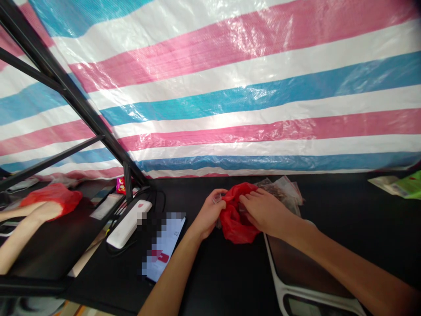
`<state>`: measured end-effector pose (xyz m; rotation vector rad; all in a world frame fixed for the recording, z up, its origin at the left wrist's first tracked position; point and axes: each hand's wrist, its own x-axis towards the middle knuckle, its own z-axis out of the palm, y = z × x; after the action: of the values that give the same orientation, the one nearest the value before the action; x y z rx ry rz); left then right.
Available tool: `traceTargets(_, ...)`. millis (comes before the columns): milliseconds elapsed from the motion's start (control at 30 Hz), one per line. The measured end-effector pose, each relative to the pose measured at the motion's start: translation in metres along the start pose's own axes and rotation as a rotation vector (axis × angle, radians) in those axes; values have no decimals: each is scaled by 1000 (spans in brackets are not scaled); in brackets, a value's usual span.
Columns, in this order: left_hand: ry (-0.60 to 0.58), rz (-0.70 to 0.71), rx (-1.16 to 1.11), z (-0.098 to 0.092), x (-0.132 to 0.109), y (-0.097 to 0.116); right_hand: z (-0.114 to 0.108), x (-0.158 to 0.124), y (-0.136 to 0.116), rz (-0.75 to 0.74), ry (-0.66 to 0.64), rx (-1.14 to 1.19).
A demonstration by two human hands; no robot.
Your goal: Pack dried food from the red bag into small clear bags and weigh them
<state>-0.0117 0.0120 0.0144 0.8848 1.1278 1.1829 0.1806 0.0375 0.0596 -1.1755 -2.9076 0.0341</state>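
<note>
A crumpled red plastic bag point(239, 230) stands on the black table with its mouth turned up. My left hand point(210, 214) is closed on the bag's left edge, thumb over the rim. A small clear piece of plastic point(217, 198) shows at its fingers. From the right, my right hand point(267, 210) lies over the bag's mouth, fingers bent down onto the red plastic; its fingertips are partly hidden. Just behind that hand lie clear zip bags point(290, 189) with brownish contents. Below my right forearm is a digital scale point(272, 259), partly covered by the arm.
A phone point(169, 245) and a white power strip point(129, 224) with black cables lie to the left. Beyond a black metal frame point(82, 109), another person's arm point(26, 228) reaches into a red bag point(62, 199). Green packaging point(409, 186) lies at far right. Striped sheeting point(230, 87) hangs behind.
</note>
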Motion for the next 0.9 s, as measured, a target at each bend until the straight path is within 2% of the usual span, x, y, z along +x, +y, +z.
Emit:
traceTargets(100,11,-17,-13,0,1,1,-1,0,1,-16,1,37)
traceTargets(300,78,39,119,-6,3,-2,-4,-3,6,18,-9,-20)
traceTargets(567,50,52,245,-6,2,-3,-1,-3,6,73,11,-91)
traceTargets(767,44,10,211,-6,0,0,0,-1,8,41,0,-83)
traceTargets(900,65,-52,112,-1,-1,-1,-2,0,3,1,-10,-39)
